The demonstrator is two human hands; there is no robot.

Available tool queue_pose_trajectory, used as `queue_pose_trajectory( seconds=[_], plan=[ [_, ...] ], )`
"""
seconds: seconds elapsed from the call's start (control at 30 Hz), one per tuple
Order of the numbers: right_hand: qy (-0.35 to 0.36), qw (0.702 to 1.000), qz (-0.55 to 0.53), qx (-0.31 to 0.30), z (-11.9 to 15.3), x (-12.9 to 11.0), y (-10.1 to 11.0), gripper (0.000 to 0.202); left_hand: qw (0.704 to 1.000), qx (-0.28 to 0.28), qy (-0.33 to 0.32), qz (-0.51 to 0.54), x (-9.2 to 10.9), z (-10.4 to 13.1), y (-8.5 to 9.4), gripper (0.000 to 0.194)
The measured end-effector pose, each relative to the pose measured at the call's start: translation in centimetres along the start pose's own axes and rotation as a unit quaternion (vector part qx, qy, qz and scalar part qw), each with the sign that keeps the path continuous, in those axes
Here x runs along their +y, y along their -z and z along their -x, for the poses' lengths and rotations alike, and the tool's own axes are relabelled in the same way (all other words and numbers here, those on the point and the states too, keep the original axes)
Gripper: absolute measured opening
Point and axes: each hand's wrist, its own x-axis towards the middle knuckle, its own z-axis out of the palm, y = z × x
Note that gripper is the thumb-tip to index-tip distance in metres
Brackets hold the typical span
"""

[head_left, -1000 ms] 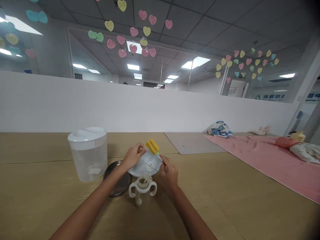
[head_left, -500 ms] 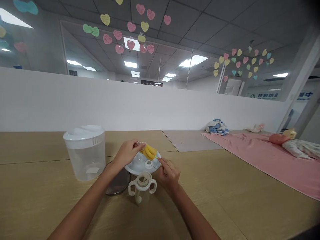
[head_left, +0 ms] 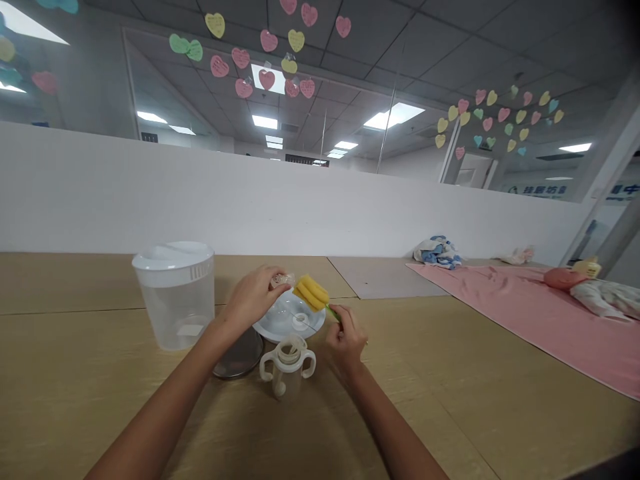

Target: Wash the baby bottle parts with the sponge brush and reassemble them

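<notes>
My left hand [head_left: 257, 293] pinches a small clear plastic piece [head_left: 284, 281], rounded like a bottle cover, above a white bowl [head_left: 267, 328]. To its right, the yellow sponge head of a bottle brush [head_left: 312, 293] is just apart from that piece. My right hand [head_left: 349, 337] grips the brush by its green handle. Inside the bowl lies a white ring [head_left: 301, 321], with what may be water around it. In front of the bowl an uncapped baby bottle [head_left: 289, 369] with two white handles stands upright, a weighted straw showing inside.
A clear tub with a white lid [head_left: 176, 293] stands at left. Beside the bowl lies a dark round disc [head_left: 240, 357], partly behind my left forearm. Right lie a pink cloth [head_left: 505, 307], a doll [head_left: 565, 279] and a blue-white bundled cloth [head_left: 437, 253]. A white wall [head_left: 300, 213] backs the table.
The sponge head has come out of the clear piece, and my right hand has drawn the brush slightly right. My left hand still holds the clear piece. The view has shifted slightly.
</notes>
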Motion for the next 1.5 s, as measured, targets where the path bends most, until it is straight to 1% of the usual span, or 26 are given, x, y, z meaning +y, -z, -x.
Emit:
queue_pose_trajectory(
  seconds=[0.1, 0.2, 0.33, 0.5, 0.7, 0.87, 0.97, 1.07, 1.17, 1.27, 1.33, 1.5],
  plan=[
    [0.021, 1.0, -0.004, -0.013, 0.2, 0.0, -0.1, 0.044, 0.998, -0.019, -0.042, 0.043, 0.1, 0.1, 0.0, 0.027],
    [0.024, 0.999, 0.0, -0.023, 0.5, 0.1, -0.3, 0.044, 0.993, -0.039, -0.08, 0.081, 0.2, 0.3, 0.2, 0.024],
    [0.01, 0.999, 0.023, -0.029, 0.6, 0.2, -0.4, 0.041, 0.988, -0.063, -0.1, 0.104, 0.6, 0.5, 0.8, 0.025],
    [0.004, 0.998, 0.031, -0.052, 0.8, 0.4, -0.5, 0.038, 0.989, -0.07, -0.09, 0.093, 1.5, 0.9, 1.7, 0.026],
    [0.0, 0.998, 0.044, -0.048, 0.8, 0.6, -0.6, 0.033, 0.991, -0.071, -0.083, 0.079, 1.8, 1.1, 2.3, 0.027],
    [-0.015, 0.997, 0.048, -0.06, 1.0, 0.7, -0.7, 0.033, 0.992, -0.084, -0.07, 0.068, 1.7, 1.1, 2.1, 0.029],
    [0.004, 0.997, 0.043, -0.062, 1.1, 0.8, -0.6, 0.036, 0.993, -0.099, -0.051, 0.028, 1.9, 1.1, 1.8, 0.028],
    [0.027, 0.997, 0.045, -0.059, 1.1, 0.7, -0.5, 0.036, 0.994, -0.107, -0.016, -0.027, 2.2, 1.1, 1.8, 0.028],
    [0.041, 0.996, 0.046, -0.056, 1.0, 0.5, -0.4, 0.036, 0.99, -0.115, 0.008, -0.08, 2.4, 1.1, 2.0, 0.037],
    [0.045, 0.996, 0.048, -0.055, 0.8, 0.5, -0.3, 0.035, 0.988, -0.104, 0.012, -0.118, 2.4, 1.1, 2.1, 0.051],
    [0.041, 0.997, 0.048, -0.053, 0.8, 0.5, -0.3, 0.034, 0.988, -0.099, 0.013, -0.12, 2.3, 1.1, 2.1, 0.055],
    [0.033, 0.997, 0.044, -0.054, 1.1, 0.9, -0.5, 0.034, 0.989, -0.101, 0.024, -0.109, 2.2, 1.2, 2.1, 0.06]
  ],
)
